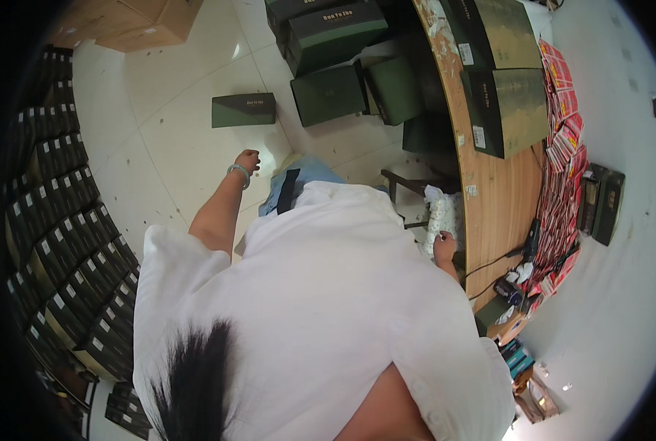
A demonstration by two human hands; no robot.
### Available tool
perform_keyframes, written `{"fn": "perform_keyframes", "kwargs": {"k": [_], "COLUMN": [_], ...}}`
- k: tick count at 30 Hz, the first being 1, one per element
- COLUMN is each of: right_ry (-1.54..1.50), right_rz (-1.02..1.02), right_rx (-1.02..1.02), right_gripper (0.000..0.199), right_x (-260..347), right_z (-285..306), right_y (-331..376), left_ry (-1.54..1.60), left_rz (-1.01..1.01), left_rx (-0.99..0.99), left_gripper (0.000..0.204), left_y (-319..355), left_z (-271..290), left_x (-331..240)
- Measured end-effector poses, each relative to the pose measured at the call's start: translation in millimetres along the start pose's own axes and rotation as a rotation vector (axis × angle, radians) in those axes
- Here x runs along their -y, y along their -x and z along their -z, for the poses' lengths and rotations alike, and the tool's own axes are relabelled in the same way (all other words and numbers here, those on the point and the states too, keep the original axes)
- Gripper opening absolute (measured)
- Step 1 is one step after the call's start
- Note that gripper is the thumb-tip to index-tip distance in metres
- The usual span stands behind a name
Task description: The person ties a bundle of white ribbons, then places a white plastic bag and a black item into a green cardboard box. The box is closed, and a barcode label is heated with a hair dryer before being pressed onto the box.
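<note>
Head view. White crinkled bundle point(440, 209) sits low beside the near edge of the counter point(493, 220), just ahead of the right hand point(443, 248); contact cannot be told. Right grip: fingers bent, too small to tell whether they pinch anything. Left hand point(248, 160) hangs over the floor point(166, 125), fingers curled, nothing visible in them, fingertip contact unclear; arm out wide, perhaps for balance. Beyond it, one green-black box point(243, 114) lies apart from the box pile point(328, 95). Red packets point(563, 132) line the counter's wall side, presumably for reach. Far left: rows of dark boxes point(63, 242), white labels outward, likely for easy reading.
</note>
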State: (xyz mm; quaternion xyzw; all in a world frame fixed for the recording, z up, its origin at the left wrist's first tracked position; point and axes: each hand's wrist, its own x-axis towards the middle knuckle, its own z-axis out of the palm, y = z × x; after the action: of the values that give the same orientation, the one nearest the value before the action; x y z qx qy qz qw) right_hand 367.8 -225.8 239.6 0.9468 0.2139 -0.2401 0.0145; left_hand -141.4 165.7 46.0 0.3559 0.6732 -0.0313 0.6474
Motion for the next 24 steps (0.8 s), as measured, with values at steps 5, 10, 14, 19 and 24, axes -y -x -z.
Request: {"fn": "perform_keyframes", "kwargs": {"k": [5, 10, 14, 19, 24], "right_ry": [-0.098, -0.2, -0.044, 0.236, 0.118], "right_rz": [0.239, 0.422, 0.334, 0.081, 0.008], "right_rx": [-0.033, 0.028, 0.297, 0.461, 0.213], "right_gripper": [0.033, 0.027, 0.029, 0.034, 0.046], "right_x": [18, 47, 55, 80, 74], "right_z": [-23, -73, -132, -240, -334], "right_y": [-86, -165, -233, -347, -472], "left_ry": [0.052, 0.121, -0.225, -0.688, -0.551], "left_rz": [0.119, -0.014, -0.09, -0.137, -0.164], "left_rx": [-0.073, -0.259, -0.323, -0.367, -0.377], "left_gripper": [0.038, 0.034, 0.032, 0.043, 0.036], "left_y": [34, 24, 26, 50, 39], "left_z": [-23, -70, -160, -277, -306], "left_x": [24, 107, 131, 112, 123]}}
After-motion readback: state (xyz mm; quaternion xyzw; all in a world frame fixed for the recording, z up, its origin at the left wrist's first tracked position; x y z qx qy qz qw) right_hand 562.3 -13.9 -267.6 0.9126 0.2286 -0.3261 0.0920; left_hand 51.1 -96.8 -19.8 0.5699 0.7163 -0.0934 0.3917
